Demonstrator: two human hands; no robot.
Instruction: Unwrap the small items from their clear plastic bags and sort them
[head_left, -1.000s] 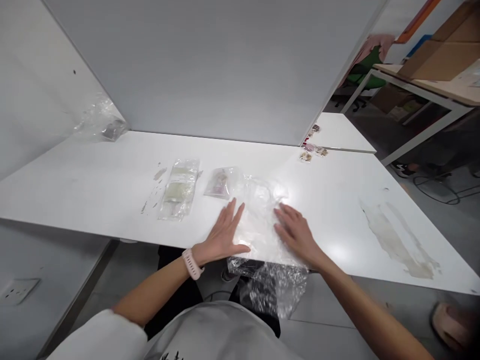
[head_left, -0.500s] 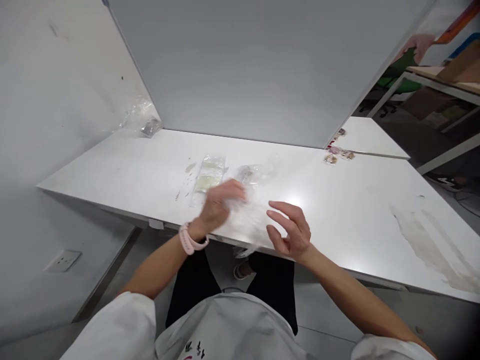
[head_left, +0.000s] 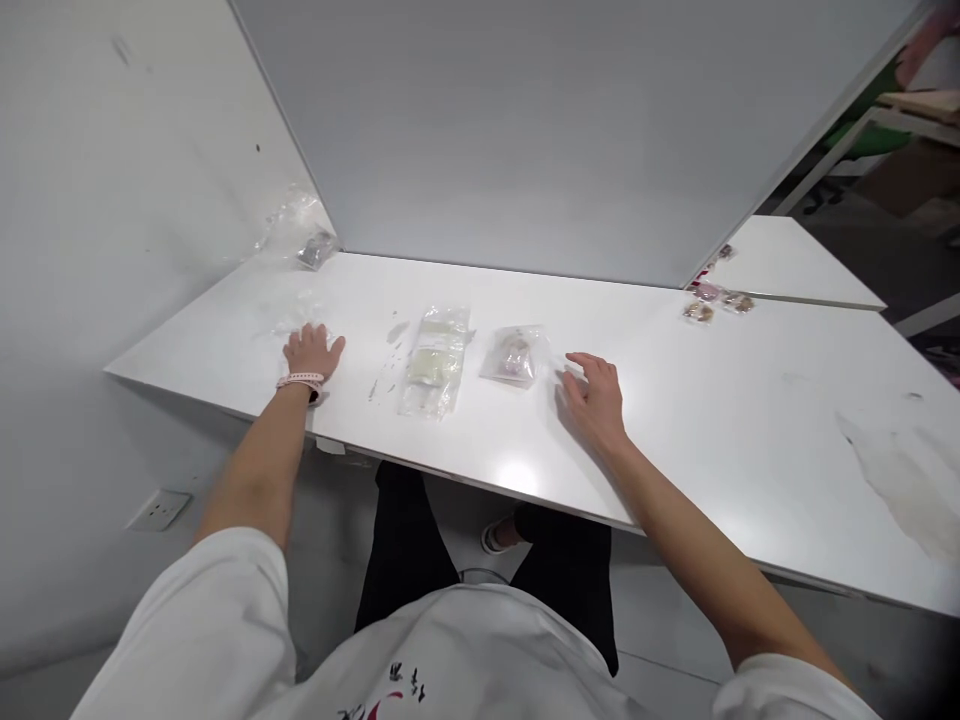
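Note:
On the left side of the white table, my left hand lies with its fingers spread, palm down. Just beyond its fingertips is a thin, clear plastic wrapper, hard to make out against the white top. My right hand rests on the table, fingers loosely bent and apart, holding nothing. To the left of it, not touching, lies a small clear bag with a pale pinkish item inside that I cannot make out. Between the hands is a clear packet with pale green contents and a white label.
Crumpled clear plastic with a dark packet sits in the left back corner. Several small wrapped items lie by the grey partition at right. Torn residue marks the table's right end.
My left hand has moved far left from the middle, and the clear plastic that was by it now lies at the left. My right hand has shifted slightly up, away from the table's front edge.

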